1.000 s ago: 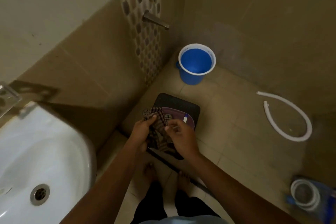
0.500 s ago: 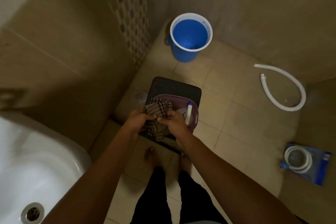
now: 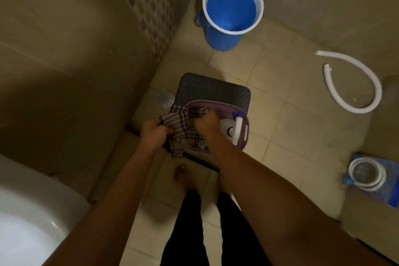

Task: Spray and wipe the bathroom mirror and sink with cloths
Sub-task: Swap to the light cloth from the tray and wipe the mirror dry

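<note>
A checked cloth [image 3: 179, 122] hangs between my two hands over a purple basket [image 3: 246, 134] that stands on a dark stool [image 3: 207, 88]. My left hand [image 3: 154, 133] grips the cloth's left part. My right hand [image 3: 207, 122] is closed on cloth inside the basket. A white spray bottle [image 3: 234, 130] with a blue nozzle lies in the basket's right side. The white sink [image 3: 32, 222] shows at the bottom left. The mirror is out of view.
A blue bucket [image 3: 231, 8] with a white rim stands in the far corner. A white hose [image 3: 354, 84] curls on the tiled floor at right. A coiled hose on a blue bag [image 3: 371, 177] lies at right. A floor drain [image 3: 166, 99] sits beside the stool. My bare feet [image 3: 183, 176] stand below.
The view has tilted down, so the tap has left the frame and the sink slid to the corner. My hands have lowered the cloth toward the basket and spread slightly apart.
</note>
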Available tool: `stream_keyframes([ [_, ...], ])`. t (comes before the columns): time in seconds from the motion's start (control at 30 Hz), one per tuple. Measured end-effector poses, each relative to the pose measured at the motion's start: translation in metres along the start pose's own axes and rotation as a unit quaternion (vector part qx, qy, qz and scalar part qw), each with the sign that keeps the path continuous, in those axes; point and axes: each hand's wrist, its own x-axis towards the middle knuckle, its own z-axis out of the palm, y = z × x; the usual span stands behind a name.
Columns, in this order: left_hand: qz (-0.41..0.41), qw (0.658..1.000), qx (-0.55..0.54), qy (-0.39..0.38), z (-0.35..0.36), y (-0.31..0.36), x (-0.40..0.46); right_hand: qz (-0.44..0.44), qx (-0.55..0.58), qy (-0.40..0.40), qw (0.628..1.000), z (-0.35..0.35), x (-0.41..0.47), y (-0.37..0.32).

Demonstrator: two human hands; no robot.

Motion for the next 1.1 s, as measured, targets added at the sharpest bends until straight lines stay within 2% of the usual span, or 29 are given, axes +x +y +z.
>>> stream_keyframes([
  [0.2,-0.007,1.000,-0.028,0.002,0.000,0.002,0.007,0.036,-0.173,-0.033,0.984,0.028,0.032,0.002],
  [0.3,-0.006,0.999,-0.042,0.006,-0.004,0.006,0.005,0.018,-0.252,0.001,0.968,0.023,0.030,-0.003],
  [0.37,-0.004,0.999,-0.050,0.006,-0.007,0.007,0.003,0.015,-0.263,0.005,0.965,0.019,0.028,-0.004],
  [0.57,0.009,0.997,-0.073,-0.001,-0.017,0.007,-0.003,0.037,-0.202,0.022,0.978,0.017,0.021,-0.003],
  [0.67,0.014,0.997,-0.082,0.002,-0.018,0.006,-0.005,0.064,-0.127,0.021,0.990,0.019,0.016,-0.004],
  [0.8,0.009,0.996,-0.088,0.000,-0.017,0.007,-0.010,0.044,-0.136,-0.001,0.990,0.013,0.001,-0.003],
  [1.0,0.000,0.996,-0.086,0.009,-0.020,0.010,-0.023,0.015,-0.005,0.050,0.999,-0.001,-0.038,-0.011],
  [1.1,0.006,0.997,-0.081,0.013,-0.024,0.011,-0.037,-0.030,0.053,0.076,0.995,-0.015,-0.070,-0.010],
])
